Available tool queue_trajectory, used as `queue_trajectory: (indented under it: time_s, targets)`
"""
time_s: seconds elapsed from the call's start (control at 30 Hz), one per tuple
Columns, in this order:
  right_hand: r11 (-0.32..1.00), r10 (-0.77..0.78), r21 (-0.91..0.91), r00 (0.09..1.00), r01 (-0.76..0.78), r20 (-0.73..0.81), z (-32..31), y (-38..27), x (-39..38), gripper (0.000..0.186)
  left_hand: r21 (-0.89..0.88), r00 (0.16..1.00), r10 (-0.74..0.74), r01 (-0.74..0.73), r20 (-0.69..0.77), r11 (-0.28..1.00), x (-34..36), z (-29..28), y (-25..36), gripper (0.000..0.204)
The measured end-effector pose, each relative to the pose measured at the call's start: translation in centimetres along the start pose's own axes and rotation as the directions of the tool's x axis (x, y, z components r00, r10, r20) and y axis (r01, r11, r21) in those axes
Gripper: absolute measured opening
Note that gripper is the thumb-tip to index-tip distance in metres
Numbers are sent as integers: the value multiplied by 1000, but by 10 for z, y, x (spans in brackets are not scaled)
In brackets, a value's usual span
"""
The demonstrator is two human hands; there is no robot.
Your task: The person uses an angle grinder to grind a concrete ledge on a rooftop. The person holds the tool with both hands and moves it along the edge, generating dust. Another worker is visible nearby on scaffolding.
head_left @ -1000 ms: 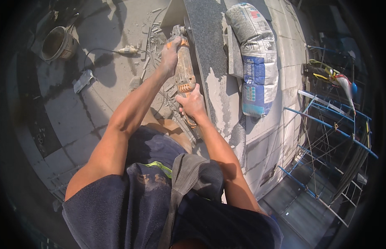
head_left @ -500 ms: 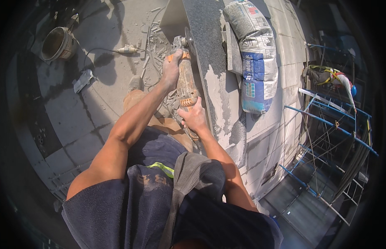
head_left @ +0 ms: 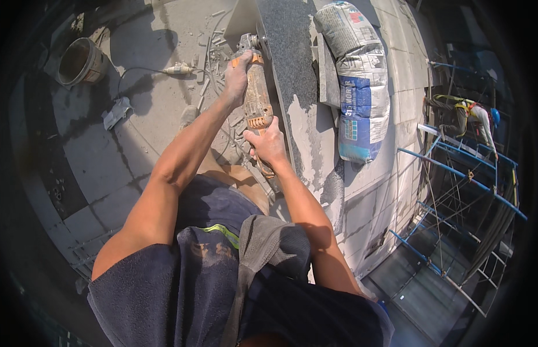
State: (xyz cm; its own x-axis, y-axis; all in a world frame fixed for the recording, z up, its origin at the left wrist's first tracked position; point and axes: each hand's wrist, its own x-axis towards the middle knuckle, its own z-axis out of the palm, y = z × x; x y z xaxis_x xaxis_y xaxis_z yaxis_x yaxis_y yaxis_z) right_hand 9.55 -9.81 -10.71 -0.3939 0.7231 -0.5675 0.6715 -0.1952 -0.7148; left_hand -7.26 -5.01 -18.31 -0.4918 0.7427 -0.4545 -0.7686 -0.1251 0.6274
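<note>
"Grey stone comes first: a long slab (head_left: 286, 66) runs away from you, pale smears on its nearer part. What lies beside it?"

"Past its right edge, a bulging bag (head_left: 364, 87), apart from your tool."

"And the tool itself?"

"Your dusty grinder (head_left: 258, 95) lies alongside the slab's left edge, head toward the far end."

"How are you holding it?"

"Your left hand (head_left: 236, 75) wraps round the body just behind the head; your right hand (head_left: 270, 144) closes round the rear handle. Some fingertips hide underneath, so I can't tell whether you're pressing a switch."

"Which step are you on, then?"

"With the disc (head_left: 264, 41) at that left edge, you seem to be cutting or grinding it, though I can't tell whether it's biting. Your next move probably calls for a firm two-handed grip and even pressure along the edge."
</note>
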Motion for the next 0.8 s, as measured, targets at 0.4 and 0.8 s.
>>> queue_trajectory:
  time_s: [0.4, 0.8]
  targets:
    - [999, 40, -3, 999, -40, 16, -4, 17, -24, 69, 46, 998, -49, 48, 27, 998, -31, -1, -7, 38]
    - [1000, -2, -11, 1000, 2, 20, -6, 32, -51, 70, 16, 998, -64, 64, 19, 998, -52, -9, -28, 46]
